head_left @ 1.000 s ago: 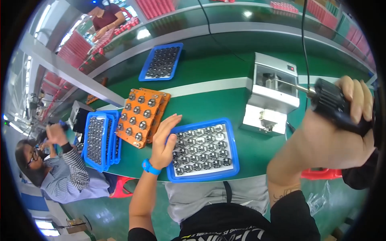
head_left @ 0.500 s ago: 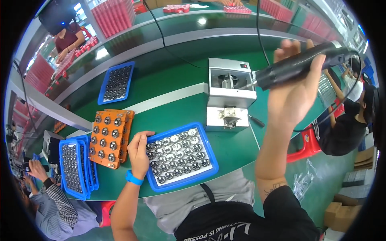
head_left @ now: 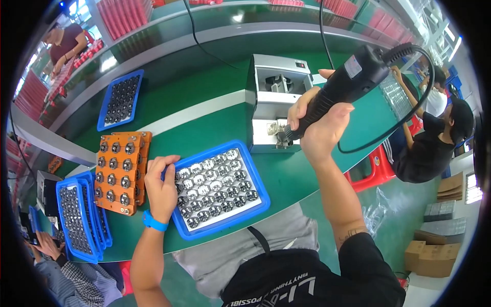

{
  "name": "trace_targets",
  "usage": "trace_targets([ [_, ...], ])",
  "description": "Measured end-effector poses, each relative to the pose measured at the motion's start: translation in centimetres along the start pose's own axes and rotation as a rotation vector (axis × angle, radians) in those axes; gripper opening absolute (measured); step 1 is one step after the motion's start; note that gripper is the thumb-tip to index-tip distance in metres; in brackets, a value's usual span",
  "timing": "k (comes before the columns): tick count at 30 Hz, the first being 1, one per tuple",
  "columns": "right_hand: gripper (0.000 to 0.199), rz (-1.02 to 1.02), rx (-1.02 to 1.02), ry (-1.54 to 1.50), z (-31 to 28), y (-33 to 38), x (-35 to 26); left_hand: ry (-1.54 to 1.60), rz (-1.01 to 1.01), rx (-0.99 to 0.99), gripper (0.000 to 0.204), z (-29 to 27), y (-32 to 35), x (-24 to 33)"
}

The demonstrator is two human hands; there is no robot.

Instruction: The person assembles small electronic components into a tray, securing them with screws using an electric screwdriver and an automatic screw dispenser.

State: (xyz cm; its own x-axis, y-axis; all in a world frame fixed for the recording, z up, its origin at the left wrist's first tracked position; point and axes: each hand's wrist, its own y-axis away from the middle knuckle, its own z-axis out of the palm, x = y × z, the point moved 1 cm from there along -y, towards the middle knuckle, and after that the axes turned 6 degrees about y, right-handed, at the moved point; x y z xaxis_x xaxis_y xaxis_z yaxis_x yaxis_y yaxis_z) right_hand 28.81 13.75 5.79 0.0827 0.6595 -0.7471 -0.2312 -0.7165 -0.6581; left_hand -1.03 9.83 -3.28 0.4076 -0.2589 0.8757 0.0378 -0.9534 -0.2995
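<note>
Right hand point(head_left: 322, 134) grips a black power tool point(head_left: 343, 82).

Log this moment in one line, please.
left hand: at left edge of blue tray; right hand: grips black corded tool, tip at silver machine; tray: round metal parts in rows; left of tray: orange boards

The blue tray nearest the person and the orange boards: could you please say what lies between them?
In the head view, the left hand lies between the orange boards and blue tray, at its left rim.
</note>
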Motion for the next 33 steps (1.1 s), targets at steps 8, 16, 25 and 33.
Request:
trace_targets([
  [8, 0.07, 0.061, -0.061, 0.058, 0.7, -0.6, 0.3, -0.173, 0.11, 0.033, 0.019, -0.3, -1.8, 0.1],
  [16, 0.081, 0.242, 0.001, -0.247, 0.5, 1.8, -1.4, -0.076, 0.533, -0.196, 0.015, 3.0, -2.3, 5.7],
  [25, 0.104, 0.279, -0.046, -0.245, 3.5, 8.4, 0.4, -0.329, 0.612, -0.586, 0.036, 4.0, 1.6, 6.1],
  [33, 0.097, 0.264, -0.095, -0.17, 4.1, 9.7, 1.4, -0.338, 0.563, -0.642, 0.041, 4.0, 1.7, 5.3],
])
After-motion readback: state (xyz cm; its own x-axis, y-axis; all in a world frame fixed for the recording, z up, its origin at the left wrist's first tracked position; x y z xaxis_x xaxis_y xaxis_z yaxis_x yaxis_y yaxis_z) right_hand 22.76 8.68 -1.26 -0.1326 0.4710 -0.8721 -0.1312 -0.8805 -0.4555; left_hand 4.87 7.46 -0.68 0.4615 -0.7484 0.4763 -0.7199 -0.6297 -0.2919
